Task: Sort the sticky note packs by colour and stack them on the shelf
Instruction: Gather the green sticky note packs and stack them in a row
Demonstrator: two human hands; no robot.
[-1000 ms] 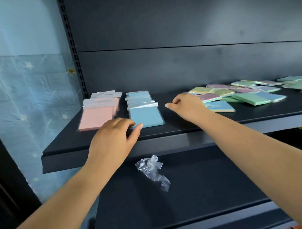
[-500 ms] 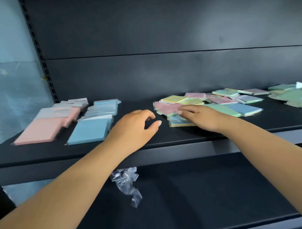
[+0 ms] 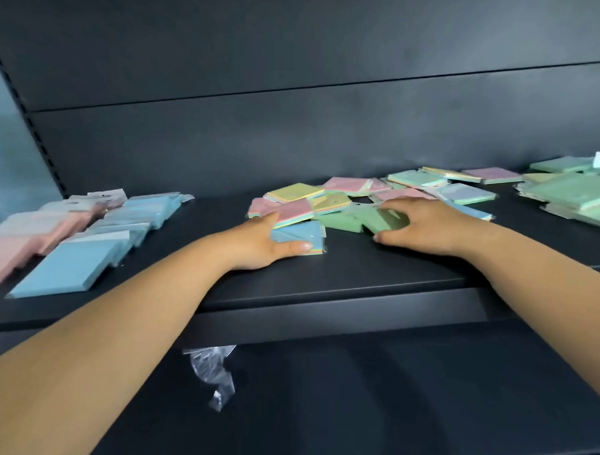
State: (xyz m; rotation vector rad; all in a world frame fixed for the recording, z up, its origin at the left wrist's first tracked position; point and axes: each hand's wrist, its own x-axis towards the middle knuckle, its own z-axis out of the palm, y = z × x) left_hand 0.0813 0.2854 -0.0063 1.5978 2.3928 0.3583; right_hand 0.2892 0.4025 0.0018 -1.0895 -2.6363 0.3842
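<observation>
While the left hand [image 3: 258, 240] grips a blue pack [image 3: 297, 235] at the mixed pile's left edge, the blue stack [image 3: 72, 262] lies well apart to its left, and the right hand [image 3: 424, 228] holds a green pack [image 3: 381, 221].

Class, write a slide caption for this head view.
Left hand grips a blue pack; right hand holds a green pack.

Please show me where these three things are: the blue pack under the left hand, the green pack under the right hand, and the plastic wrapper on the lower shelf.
blue pack [image 3: 293, 235], head view, its top face
green pack [image 3: 381, 221], head view, its top face
plastic wrapper [image 3: 213, 373], head view, its crumpled middle
</observation>
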